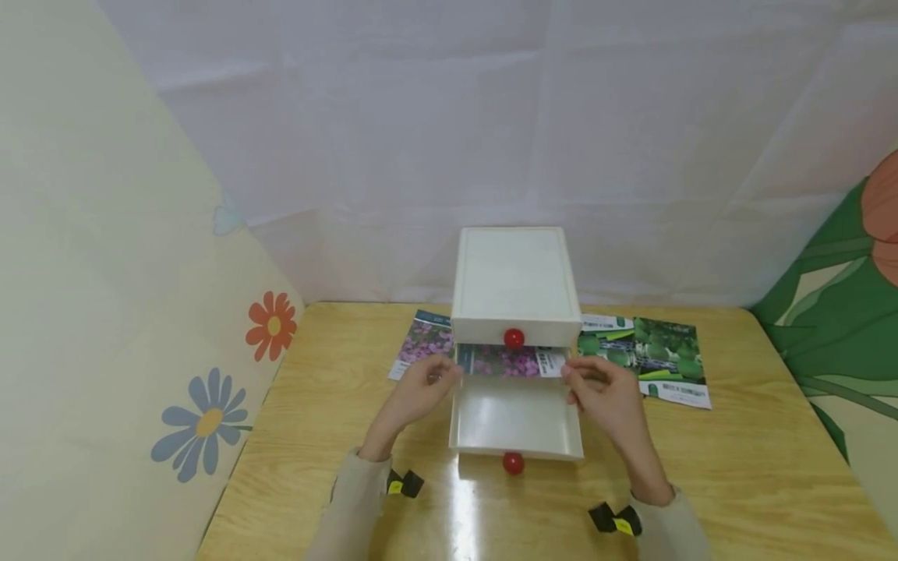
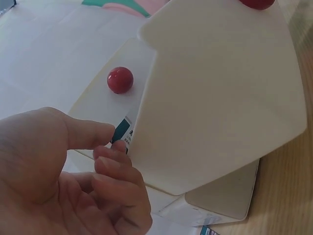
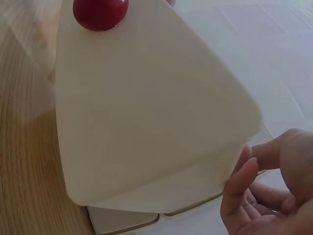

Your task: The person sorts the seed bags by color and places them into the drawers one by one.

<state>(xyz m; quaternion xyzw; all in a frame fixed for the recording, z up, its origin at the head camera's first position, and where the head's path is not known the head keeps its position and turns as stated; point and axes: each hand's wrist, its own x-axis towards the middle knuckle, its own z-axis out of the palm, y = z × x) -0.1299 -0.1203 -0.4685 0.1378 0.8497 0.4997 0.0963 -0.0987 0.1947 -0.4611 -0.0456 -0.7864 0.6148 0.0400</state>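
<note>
A small white two-drawer box (image 1: 515,273) stands on the table, its lower drawer (image 1: 515,417) pulled out toward me. Across the back of that drawer lies a flat packet (image 1: 501,361) printed with purple-pink flowers. My left hand (image 1: 418,392) pinches the packet's left end between thumb and forefinger; its teal corner (image 2: 122,128) shows at the fingertips in the left wrist view. At the other end, my right hand (image 1: 610,397) pinches the white edge. The right wrist view shows that hand's fingers (image 3: 239,181) beside the drawer wall, which hides the packet.
Another pink-flower packet (image 1: 429,339) lies left of the box. Green-printed packets (image 1: 669,354) lie to the right. Red round knobs (image 1: 514,463) stick out from the drawer fronts. A white cloth (image 1: 421,156) hangs behind the wooden table (image 1: 737,467).
</note>
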